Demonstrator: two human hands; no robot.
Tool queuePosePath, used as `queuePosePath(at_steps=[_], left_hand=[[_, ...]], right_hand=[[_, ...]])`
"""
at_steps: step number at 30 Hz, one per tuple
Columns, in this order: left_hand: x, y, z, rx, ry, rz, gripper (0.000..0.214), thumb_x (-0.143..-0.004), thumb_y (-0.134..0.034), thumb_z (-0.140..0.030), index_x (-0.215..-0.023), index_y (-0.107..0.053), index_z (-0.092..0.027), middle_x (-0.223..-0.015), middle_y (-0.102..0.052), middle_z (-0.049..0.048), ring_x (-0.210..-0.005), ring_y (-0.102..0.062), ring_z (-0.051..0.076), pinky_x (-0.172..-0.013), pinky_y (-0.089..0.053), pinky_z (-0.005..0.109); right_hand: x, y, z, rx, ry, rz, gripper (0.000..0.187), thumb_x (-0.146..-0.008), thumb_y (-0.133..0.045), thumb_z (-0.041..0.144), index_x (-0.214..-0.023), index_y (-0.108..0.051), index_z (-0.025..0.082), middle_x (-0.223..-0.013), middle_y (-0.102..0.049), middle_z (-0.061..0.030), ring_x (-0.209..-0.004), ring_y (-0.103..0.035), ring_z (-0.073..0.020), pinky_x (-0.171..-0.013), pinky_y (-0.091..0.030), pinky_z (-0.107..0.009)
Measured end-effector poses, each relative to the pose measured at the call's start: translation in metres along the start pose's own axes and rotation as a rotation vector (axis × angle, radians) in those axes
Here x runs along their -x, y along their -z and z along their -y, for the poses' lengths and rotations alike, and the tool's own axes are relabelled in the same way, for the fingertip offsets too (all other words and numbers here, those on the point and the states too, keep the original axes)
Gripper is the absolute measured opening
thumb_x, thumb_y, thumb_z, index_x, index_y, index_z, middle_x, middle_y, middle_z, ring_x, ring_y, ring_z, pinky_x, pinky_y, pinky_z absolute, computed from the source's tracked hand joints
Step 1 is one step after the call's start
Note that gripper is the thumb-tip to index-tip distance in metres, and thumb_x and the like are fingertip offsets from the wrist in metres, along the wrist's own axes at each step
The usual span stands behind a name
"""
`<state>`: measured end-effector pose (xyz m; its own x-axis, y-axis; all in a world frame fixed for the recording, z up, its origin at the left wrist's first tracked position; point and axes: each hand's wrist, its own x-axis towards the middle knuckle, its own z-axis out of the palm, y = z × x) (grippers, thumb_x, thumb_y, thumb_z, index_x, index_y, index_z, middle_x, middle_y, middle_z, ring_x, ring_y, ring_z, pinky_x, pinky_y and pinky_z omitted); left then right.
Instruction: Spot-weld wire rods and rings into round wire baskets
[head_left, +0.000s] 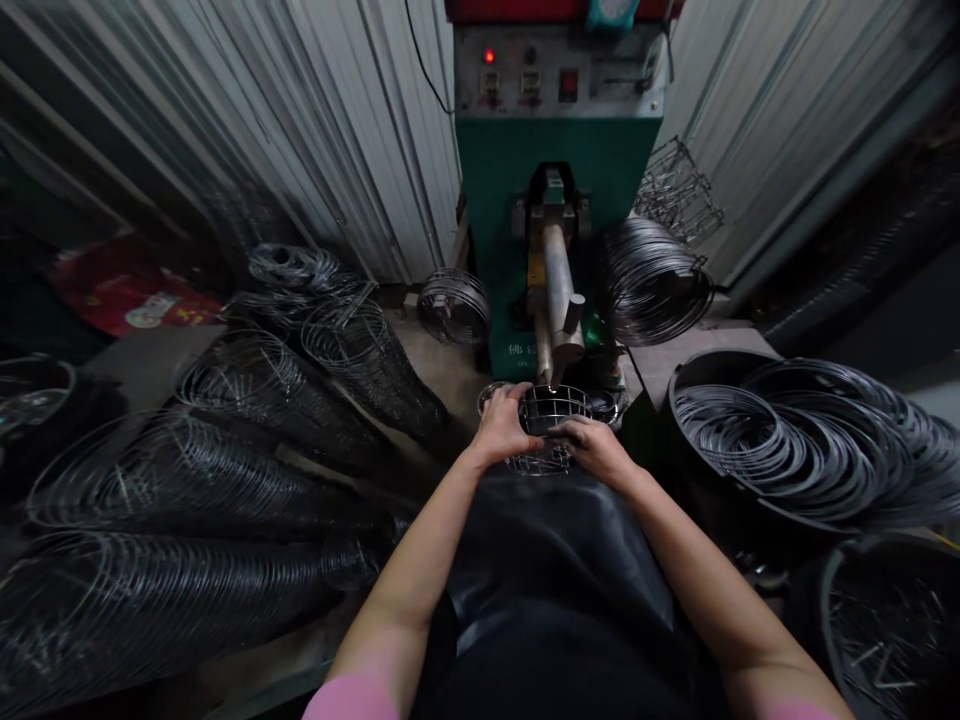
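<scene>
A small round wire basket (553, 402) sits in front of me under the electrode tip (551, 380) of a green spot-welding machine (491, 180). My left hand (501, 430) grips the basket's left side, fingers over the far edge and thumb along the near side. On the right, my right hand (596, 447) is closed at the basket's near right side, its fingertips pinched by the wires. Whether it also holds a loose piece of wire I cannot tell. A small glow shows where the tip meets the basket's far rim. The basket's lower part is partly hidden by my hands.
Long stacks of wire rings (150, 560) lie at the left. A black tub (679, 385) heaped with wire rings stands at the right, with a bin (825, 600) of short wire pieces nearer me. Ring bundles (656, 280) hang beside the machine. A black apron (555, 560) covers my lap.
</scene>
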<state>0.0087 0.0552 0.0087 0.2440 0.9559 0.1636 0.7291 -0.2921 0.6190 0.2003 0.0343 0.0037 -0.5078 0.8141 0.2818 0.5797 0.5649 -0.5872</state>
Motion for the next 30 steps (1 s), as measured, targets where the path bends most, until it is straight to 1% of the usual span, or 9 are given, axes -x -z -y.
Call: queuePosePath(at_steps=[4, 8, 13, 17, 20, 22, 24, 26, 30], left_hand=[[-0.013, 0.0, 0.006, 0.028, -0.001, -0.005, 0.093, -0.041, -0.083, -0.043, -0.123, -0.044, -0.022, -0.112, -0.05, 0.007, -0.107, -0.049, 0.028, -0.094, -0.04, 0.039], [-0.015, -0.001, 0.005, 0.052, -0.013, 0.001, 0.091, -0.042, -0.083, -0.042, -0.122, -0.045, -0.022, -0.109, -0.052, 0.0068, -0.105, -0.05, 0.027, -0.092, -0.041, 0.038], [-0.013, -0.004, 0.0, 0.006, 0.053, -0.041, 0.09, -0.045, -0.081, -0.042, -0.124, -0.044, -0.021, -0.114, -0.05, 0.0082, -0.109, -0.047, 0.028, -0.093, -0.04, 0.04], [-0.025, -0.006, 0.003, 0.029, 0.113, -0.053, 0.092, -0.045, -0.082, -0.04, -0.126, -0.043, -0.02, -0.116, -0.049, 0.0089, -0.11, -0.048, 0.027, -0.092, -0.04, 0.039], [-0.034, -0.006, 0.007, 0.02, 0.126, -0.046, 0.092, -0.045, -0.082, -0.042, -0.126, -0.043, -0.02, -0.117, -0.049, 0.0099, -0.111, -0.047, 0.028, -0.091, -0.04, 0.04], [-0.036, -0.005, 0.007, 0.022, 0.115, -0.04, 0.092, -0.045, -0.082, -0.042, -0.126, -0.043, -0.021, -0.117, -0.049, 0.0099, -0.112, -0.047, 0.028, -0.092, -0.04, 0.04], [-0.036, -0.004, 0.007, 0.015, 0.101, -0.052, 0.093, -0.044, -0.083, -0.041, -0.126, -0.042, -0.021, -0.118, -0.049, 0.0096, -0.113, -0.046, 0.028, -0.093, -0.039, 0.04], [-0.037, -0.004, 0.007, -0.001, 0.095, -0.074, 0.093, -0.043, -0.083, -0.041, -0.125, -0.043, -0.022, -0.118, -0.049, 0.0093, -0.114, -0.045, 0.029, -0.094, -0.038, 0.041], [-0.045, -0.003, 0.012, 0.004, 0.12, -0.105, 0.092, -0.044, -0.082, -0.044, -0.124, -0.043, -0.02, -0.118, -0.049, 0.0098, -0.113, -0.045, 0.029, -0.094, -0.038, 0.042]], right_hand=[[-0.012, 0.003, -0.004, -0.003, -0.004, -0.006, 0.027, -0.074, -0.052, 0.006, -0.091, -0.067, 0.02, -0.09, -0.066, -0.0056, -0.084, -0.063, -0.0167, -0.074, -0.049, -0.029], [-0.012, 0.004, -0.002, 0.009, -0.005, -0.01, 0.029, -0.074, -0.051, 0.004, -0.091, -0.066, 0.021, -0.091, -0.066, -0.0048, -0.085, -0.062, -0.0163, -0.075, -0.049, -0.028], [-0.011, 0.004, -0.004, 0.068, -0.034, -0.016, 0.028, -0.078, -0.049, 0.006, -0.096, -0.066, 0.02, -0.097, -0.066, -0.0068, -0.09, -0.062, -0.0179, -0.078, -0.049, -0.029], [-0.024, 0.006, -0.008, 0.148, -0.109, -0.021, 0.03, -0.077, -0.052, 0.007, -0.098, -0.066, 0.021, -0.101, -0.065, -0.0069, -0.093, -0.062, -0.0201, -0.08, -0.048, -0.031], [-0.025, 0.007, -0.003, 0.136, -0.164, -0.112, 0.034, -0.076, -0.054, 0.01, -0.105, -0.063, 0.025, -0.11, -0.063, -0.0055, -0.097, -0.06, -0.0206, -0.083, -0.048, -0.032], [-0.015, 0.006, 0.002, 0.059, -0.193, -0.246, 0.033, -0.077, -0.056, 0.018, -0.11, -0.06, 0.025, -0.112, -0.061, -0.0067, -0.098, -0.059, -0.0215, -0.085, -0.047, -0.034], [0.002, 0.003, 0.007, -0.082, -0.274, -0.383, 0.031, -0.078, -0.058, 0.028, -0.108, -0.059, 0.022, -0.104, -0.063, -0.0077, -0.094, -0.059, -0.0215, -0.083, -0.047, -0.035], [0.022, -0.002, 0.009, -0.27, -0.426, -0.419, 0.031, -0.074, -0.061, 0.035, -0.1, -0.061, 0.02, -0.091, -0.064, -0.006, -0.083, -0.059, -0.0197, -0.076, -0.048, -0.033], [0.057, -0.021, 0.003, -0.638, -0.796, -0.257, 0.041, -0.064, -0.068, 0.039, -0.097, -0.06, 0.017, -0.067, -0.058, 0.0013, -0.053, -0.049, -0.0109, -0.048, -0.04, -0.023]])
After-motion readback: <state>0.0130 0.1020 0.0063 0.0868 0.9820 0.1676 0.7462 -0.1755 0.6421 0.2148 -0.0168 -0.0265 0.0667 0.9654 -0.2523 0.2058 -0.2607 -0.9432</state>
